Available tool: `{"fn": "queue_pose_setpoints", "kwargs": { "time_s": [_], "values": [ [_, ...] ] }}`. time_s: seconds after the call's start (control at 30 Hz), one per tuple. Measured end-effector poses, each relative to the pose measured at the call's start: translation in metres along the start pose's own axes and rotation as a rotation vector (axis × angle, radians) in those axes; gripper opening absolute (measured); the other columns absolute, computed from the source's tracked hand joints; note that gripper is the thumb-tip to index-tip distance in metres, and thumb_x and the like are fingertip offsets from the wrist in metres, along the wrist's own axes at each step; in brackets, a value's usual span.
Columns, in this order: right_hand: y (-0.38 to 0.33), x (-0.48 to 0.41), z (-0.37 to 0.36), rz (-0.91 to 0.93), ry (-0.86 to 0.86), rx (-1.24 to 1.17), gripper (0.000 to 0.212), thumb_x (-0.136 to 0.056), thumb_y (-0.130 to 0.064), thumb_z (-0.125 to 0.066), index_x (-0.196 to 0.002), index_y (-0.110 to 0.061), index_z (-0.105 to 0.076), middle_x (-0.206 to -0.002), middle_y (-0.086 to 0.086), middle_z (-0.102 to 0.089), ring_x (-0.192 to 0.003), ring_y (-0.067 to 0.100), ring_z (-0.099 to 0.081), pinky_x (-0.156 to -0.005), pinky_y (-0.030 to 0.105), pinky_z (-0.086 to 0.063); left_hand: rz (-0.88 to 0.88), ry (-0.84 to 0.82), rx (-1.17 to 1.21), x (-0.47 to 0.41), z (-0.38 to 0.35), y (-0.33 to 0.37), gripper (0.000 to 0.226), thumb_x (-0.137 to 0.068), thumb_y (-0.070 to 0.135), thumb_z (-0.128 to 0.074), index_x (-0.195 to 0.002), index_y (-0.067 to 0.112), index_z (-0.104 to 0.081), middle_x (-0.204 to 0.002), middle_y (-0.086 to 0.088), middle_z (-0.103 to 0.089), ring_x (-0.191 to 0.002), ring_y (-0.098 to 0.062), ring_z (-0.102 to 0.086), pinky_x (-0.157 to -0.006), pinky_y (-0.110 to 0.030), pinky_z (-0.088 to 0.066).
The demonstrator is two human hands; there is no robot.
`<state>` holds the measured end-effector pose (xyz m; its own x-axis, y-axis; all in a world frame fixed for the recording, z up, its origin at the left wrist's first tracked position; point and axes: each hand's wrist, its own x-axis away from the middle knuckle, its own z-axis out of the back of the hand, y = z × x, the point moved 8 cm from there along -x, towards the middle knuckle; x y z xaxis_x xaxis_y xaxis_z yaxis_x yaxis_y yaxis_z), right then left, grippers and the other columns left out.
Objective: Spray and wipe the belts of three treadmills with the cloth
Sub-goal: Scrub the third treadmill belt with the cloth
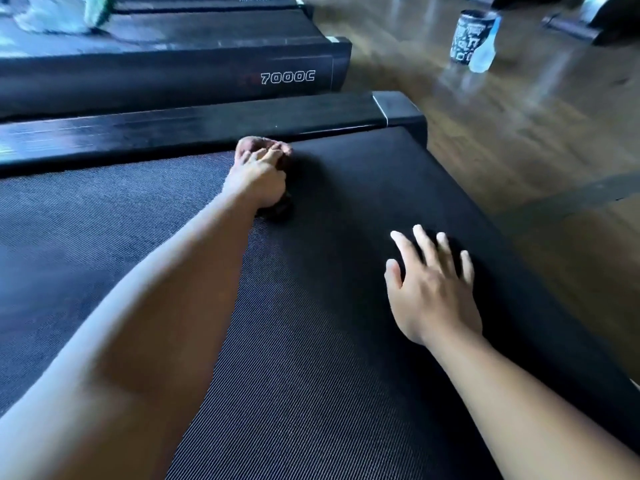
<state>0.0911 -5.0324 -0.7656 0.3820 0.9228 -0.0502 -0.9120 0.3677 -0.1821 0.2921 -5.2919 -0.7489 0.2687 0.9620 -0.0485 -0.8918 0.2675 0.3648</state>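
Head view, so: left grip [258,174] is curled round a bunched-up brownish cloth [251,145], holding it down on the treadmill belt [311,358] right against the far side rail [207,129]. Cloth pokes out past the fingertips and under the heel of the palm. Right grip [433,289] is spread wide, fingers straight, low at the belt's near side (touching or not, can't tell), well apart from the cloth.

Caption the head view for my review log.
Left hand grips a dark cloth on the treadmill belt; right hand spread open.
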Motion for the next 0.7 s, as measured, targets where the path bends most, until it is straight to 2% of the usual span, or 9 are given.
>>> {"fn": "queue_pose_setpoints", "kwargs": {
  "time_s": [0.07,0.2,0.33,0.43,0.5,0.6,0.7],
  "values": [
    [0.001,0.000,0.000,-0.005,-0.007,-0.014,0.052,-0.101,-0.047,-0.023,-0.153,-0.041,-0.019,-0.166,-0.007,-0.007,-0.152,0.023,-0.002,-0.122,0.050,0.000,-0.140,-0.042,-0.029,0.009,-0.018,0.043,0.061,-0.094,0.037,-0.042,-0.154,0.033,-0.030,-0.162,0.002,-0.028,-0.151,-0.025,-0.018,-0.124,-0.039,-0.014],
    [0.001,-0.001,0.002,-0.011,-0.011,-0.024,0.052,-0.101,-0.047,-0.026,-0.152,-0.041,-0.021,-0.165,-0.008,-0.008,-0.152,0.022,-0.002,-0.122,0.049,0.000,-0.363,-0.024,-0.024,0.056,-0.029,0.103,0.054,-0.098,0.029,-0.050,-0.151,0.024,-0.039,-0.158,-0.002,-0.036,-0.148,-0.024,-0.023,-0.123,-0.033,-0.011],
    [0.000,0.001,0.004,-0.002,-0.006,-0.027,0.052,-0.101,-0.046,-0.027,-0.152,-0.040,-0.023,-0.165,-0.007,-0.009,-0.152,0.023,-0.003,-0.121,0.049,-0.001,-0.460,-0.073,0.023,0.117,-0.030,0.092,0.057,-0.095,0.042,-0.047,-0.151,0.032,-0.039,-0.160,0.000,-0.033,-0.152,-0.020,-0.019,-0.124,-0.038,-0.015],
    [0.000,0.001,0.004,0.007,0.006,-0.030,0.051,-0.101,-0.046,-0.027,-0.152,-0.040,-0.023,-0.165,-0.006,-0.010,-0.152,0.024,-0.005,-0.121,0.050,-0.001,-0.430,-0.093,0.036,0.152,-0.013,0.049,0.068,-0.086,0.056,-0.032,-0.149,0.032,-0.043,-0.159,0.001,-0.035,-0.152,-0.018,-0.020,-0.124,-0.041,-0.019],
    [0.000,0.001,0.004,0.010,0.015,-0.022,0.051,-0.101,-0.046,-0.027,-0.152,-0.040,-0.023,-0.165,-0.005,-0.011,-0.152,0.025,-0.006,-0.121,0.051,-0.002,-0.376,-0.065,0.043,0.159,0.004,0.015,0.070,-0.085,0.055,-0.034,-0.147,0.025,-0.047,-0.157,-0.005,-0.039,-0.151,-0.019,-0.024,-0.124,-0.038,-0.017],
    [0.001,0.001,0.004,0.007,0.015,-0.018,0.052,-0.101,-0.047,-0.026,-0.152,-0.039,-0.023,-0.165,-0.005,-0.011,-0.152,0.026,-0.006,-0.121,0.052,-0.003,-0.209,0.008,0.027,0.137,0.026,-0.036,0.057,-0.094,0.041,-0.050,-0.147,0.021,-0.047,-0.157,-0.008,-0.038,-0.149,-0.020,-0.026,-0.122,-0.029,-0.012],
    [0.000,0.002,0.003,0.014,0.023,-0.011,0.052,-0.101,-0.047,-0.026,-0.152,-0.038,-0.023,-0.165,-0.004,-0.012,-0.151,0.026,-0.007,-0.121,0.052,-0.003,-0.056,0.069,0.007,0.099,0.031,-0.054,0.054,-0.098,0.027,-0.056,-0.150,0.023,-0.042,-0.160,-0.002,-0.034,-0.150,-0.020,-0.022,-0.122,-0.035,-0.016]
  ]
}}
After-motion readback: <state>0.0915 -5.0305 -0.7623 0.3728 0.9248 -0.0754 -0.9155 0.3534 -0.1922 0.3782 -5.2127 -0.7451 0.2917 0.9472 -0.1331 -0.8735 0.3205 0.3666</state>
